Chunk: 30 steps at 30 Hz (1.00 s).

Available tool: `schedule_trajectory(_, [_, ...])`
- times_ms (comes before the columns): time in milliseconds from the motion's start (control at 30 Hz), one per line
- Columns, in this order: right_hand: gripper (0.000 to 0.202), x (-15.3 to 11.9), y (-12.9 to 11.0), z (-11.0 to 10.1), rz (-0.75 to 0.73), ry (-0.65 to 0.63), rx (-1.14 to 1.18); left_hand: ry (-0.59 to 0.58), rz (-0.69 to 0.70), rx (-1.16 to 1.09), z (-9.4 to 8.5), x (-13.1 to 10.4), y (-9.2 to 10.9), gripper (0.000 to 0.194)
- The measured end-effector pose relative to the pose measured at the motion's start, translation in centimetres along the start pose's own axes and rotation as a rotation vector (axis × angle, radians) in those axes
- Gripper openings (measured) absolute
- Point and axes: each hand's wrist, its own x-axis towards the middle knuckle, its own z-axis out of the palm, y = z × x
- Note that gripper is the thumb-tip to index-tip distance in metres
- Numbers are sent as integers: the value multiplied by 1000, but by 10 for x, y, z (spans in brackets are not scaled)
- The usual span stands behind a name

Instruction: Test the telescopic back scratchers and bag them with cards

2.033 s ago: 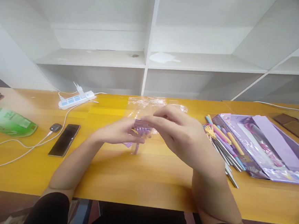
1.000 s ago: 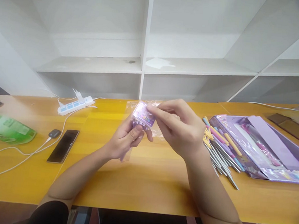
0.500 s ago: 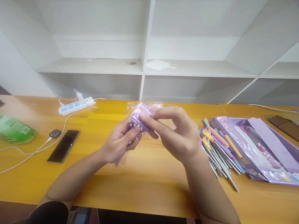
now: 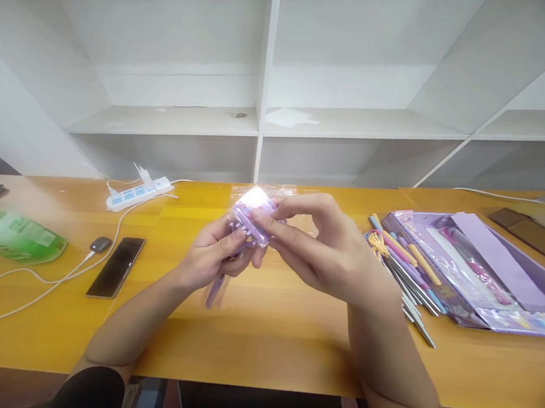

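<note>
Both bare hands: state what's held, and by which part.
A small, glossy, roughly rectangular purple item: the left hand grips its near left edge; the right hand touches its upper face.

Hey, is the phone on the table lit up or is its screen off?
It looks off: the phone shows a dark upward face, with no glow or icons visible on it.

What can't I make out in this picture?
All in the head view:
Purple item: partly covered by the left hand and right hand; glare washes out its top.
Green container: left edge crops it; label too blurred to read.
Purple box: right edge crops it.
</note>
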Motion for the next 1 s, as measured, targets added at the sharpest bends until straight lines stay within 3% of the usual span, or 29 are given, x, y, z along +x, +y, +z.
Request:
schedule_trajectory(133, [18, -4, 2, 14, 236, 129, 241, -65, -54, -69, 4, 0, 3, 24])
schedule_trajectory(233, [5, -6, 4, 18, 257, 150, 349, -80, -69, -77, 7, -1, 2, 24])
schedule_trajectory(433, [24, 1, 0, 0, 288, 21, 337, -66, -98, -61, 9, -2, 3, 24])
schedule_trajectory(600, [26, 5, 0, -4, 251, -35, 276, -50, -116, -77, 12, 0, 2, 25])
schedule_trajectory(867, [5, -1, 7, -10, 49, 130, 170, -6, -153, -33, 4, 0, 4, 24])
schedule_trajectory(1000, [17, 2, 11, -16, 123, 88, 272, 17, -240, 65, 0, -3, 8, 28])
